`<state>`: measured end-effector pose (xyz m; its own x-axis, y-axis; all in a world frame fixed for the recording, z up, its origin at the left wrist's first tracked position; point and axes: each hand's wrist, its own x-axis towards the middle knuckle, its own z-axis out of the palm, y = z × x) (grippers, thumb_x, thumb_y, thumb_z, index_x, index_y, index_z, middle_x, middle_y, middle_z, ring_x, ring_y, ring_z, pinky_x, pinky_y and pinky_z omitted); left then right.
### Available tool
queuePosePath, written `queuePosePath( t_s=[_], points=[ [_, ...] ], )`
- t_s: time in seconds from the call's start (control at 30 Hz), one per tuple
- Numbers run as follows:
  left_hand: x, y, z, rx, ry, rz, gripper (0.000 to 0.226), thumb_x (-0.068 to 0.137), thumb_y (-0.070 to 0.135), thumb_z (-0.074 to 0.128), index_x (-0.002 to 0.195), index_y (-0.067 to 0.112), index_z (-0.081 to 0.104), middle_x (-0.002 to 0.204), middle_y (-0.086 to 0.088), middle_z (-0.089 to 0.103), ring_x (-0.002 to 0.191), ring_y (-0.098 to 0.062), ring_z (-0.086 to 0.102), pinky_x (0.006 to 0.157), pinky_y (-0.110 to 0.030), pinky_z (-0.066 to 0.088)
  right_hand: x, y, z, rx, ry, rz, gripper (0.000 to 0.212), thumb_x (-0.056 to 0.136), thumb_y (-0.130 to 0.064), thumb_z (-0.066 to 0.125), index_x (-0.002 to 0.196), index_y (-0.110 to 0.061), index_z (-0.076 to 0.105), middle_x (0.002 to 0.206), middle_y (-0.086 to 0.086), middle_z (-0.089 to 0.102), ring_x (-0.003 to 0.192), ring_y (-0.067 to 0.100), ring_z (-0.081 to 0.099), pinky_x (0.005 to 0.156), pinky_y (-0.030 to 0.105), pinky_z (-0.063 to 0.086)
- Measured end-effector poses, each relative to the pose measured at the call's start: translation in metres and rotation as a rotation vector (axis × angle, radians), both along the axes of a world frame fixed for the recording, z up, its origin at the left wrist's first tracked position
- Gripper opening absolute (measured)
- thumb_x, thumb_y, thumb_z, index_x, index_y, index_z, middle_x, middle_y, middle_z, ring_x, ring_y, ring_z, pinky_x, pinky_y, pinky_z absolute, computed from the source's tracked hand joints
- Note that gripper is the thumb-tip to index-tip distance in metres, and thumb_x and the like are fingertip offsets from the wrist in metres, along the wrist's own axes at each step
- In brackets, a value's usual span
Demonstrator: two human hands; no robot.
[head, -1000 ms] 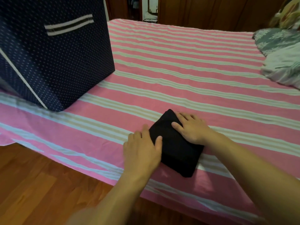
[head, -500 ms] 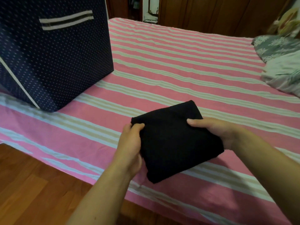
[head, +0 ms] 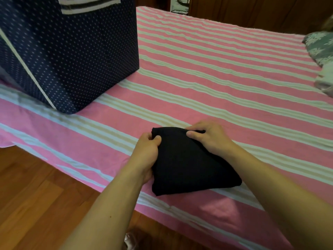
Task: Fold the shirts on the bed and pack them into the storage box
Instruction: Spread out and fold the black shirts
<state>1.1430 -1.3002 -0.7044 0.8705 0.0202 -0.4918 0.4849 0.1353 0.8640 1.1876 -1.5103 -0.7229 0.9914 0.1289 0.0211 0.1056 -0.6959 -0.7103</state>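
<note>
Shirt [head: 189,165], black, soft knit, folded into a thick rough square, near the bed [head: 225,73] edge; our left hand [head: 146,156] and right hand [head: 210,139] both grip it. Polka-dot navy fabric storage box [head: 72,56] sits up-left of the shirt.

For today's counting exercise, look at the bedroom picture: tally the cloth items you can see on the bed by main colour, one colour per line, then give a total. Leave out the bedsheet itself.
Black: 1, the folded shirt held in both hands
Navy: 1, the dotted storage box
Grey: 1, the floral pillow
Pale: 1, the bundle at the right edge
Total: 4
</note>
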Motion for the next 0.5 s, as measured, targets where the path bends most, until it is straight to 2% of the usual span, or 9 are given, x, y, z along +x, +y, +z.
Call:
queuePosePath(
  t_s=[0.13,0.2,0.27,0.33,0.37,0.43,0.47,0.5],
  points=[
    [-0.004,-0.001,0.002,0.011,-0.007,0.002,0.02,0.108,0.019,0.045,0.124,0.014,0.056,0.114,-0.011,0.068,0.1,-0.027,0.069,0.07,-0.037,0.058,0.005,-0.01,0.013,0.448,0.133,-0.457,0.011,0.089,-0.026,0.075,0.084,-0.016,0.079,0.074,-0.003,0.073,0.07,0.016,0.067,0.063,0.029,0.054],
    [-0.008,-0.001,0.005,0.002,-0.007,0.004,0.02,0.107,0.023,0.047,0.123,0.015,0.056,0.114,-0.01,0.069,0.098,-0.026,0.07,0.067,-0.035,0.057,0.001,-0.019,0.022,0.542,0.085,-0.634,0.016,0.09,-0.02,0.071,0.08,-0.01,0.076,0.07,0.003,0.067,0.063,0.023,0.062,0.054,0.036,0.053],
    [-0.013,-0.001,0.006,0.006,-0.016,-0.027,0.026,0.104,0.03,0.052,0.126,0.017,0.055,0.114,-0.006,0.071,0.098,-0.023,0.071,0.068,-0.034,0.056,-0.011,-0.029,0.025,0.292,0.009,-0.697,0.035,0.097,-0.028,0.058,0.074,-0.005,0.072,0.073,0.006,0.069,0.067,0.027,0.062,0.065,0.042,0.051],
    [-0.021,-0.002,0.004,0.1,-0.072,-0.091,0.032,0.101,0.034,0.057,0.129,0.02,0.05,0.114,0.004,0.068,0.099,-0.018,0.069,0.073,-0.032,0.055,-0.031,-0.038,0.025,-0.027,-0.004,-0.665,0.055,0.102,-0.039,0.045,0.071,0.0,0.068,0.073,0.01,0.069,0.071,0.027,0.063,0.069,0.037,0.045],
    [-0.024,-0.001,0.003,0.181,-0.126,-0.119,0.034,0.1,0.033,0.058,0.13,0.026,0.046,0.113,0.011,0.063,0.1,-0.014,0.065,0.075,-0.031,0.052,-0.04,-0.042,0.022,-0.148,-0.012,-0.613,0.058,0.102,-0.042,0.043,0.07,0.001,0.066,0.07,0.011,0.069,0.07,0.027,0.063,0.068,0.037,0.044],
    [-0.029,-0.001,0.0,0.289,-0.207,-0.137,0.042,0.1,0.028,0.058,0.138,0.031,0.041,0.112,0.016,0.057,0.104,-0.012,0.061,0.083,-0.031,0.05,-0.049,-0.042,0.024,-0.259,-0.099,-0.45,0.049,0.099,-0.039,0.05,0.068,-0.004,0.066,0.066,0.003,0.067,0.067,0.021,0.061,0.065,0.035,0.043],
    [-0.029,0.0,-0.002,0.293,-0.214,-0.136,0.044,0.1,0.026,0.058,0.141,0.027,0.041,0.113,0.015,0.057,0.105,-0.013,0.06,0.085,-0.033,0.049,-0.046,-0.041,0.026,-0.249,-0.17,-0.355,0.038,0.098,-0.034,0.056,0.07,-0.011,0.069,0.071,-0.002,0.067,0.07,0.017,0.059,0.069,0.033,0.042],
    [-0.028,-0.001,-0.003,0.283,-0.209,-0.129,0.045,0.1,0.025,0.059,0.142,0.024,0.042,0.115,0.014,0.058,0.106,-0.013,0.06,0.087,-0.034,0.049,-0.041,-0.035,0.029,-0.213,-0.228,-0.267,0.023,0.096,-0.03,0.062,0.082,-0.018,0.076,0.082,-0.007,0.067,0.079,0.013,0.058,0.076,0.031,0.042]
  ],
)
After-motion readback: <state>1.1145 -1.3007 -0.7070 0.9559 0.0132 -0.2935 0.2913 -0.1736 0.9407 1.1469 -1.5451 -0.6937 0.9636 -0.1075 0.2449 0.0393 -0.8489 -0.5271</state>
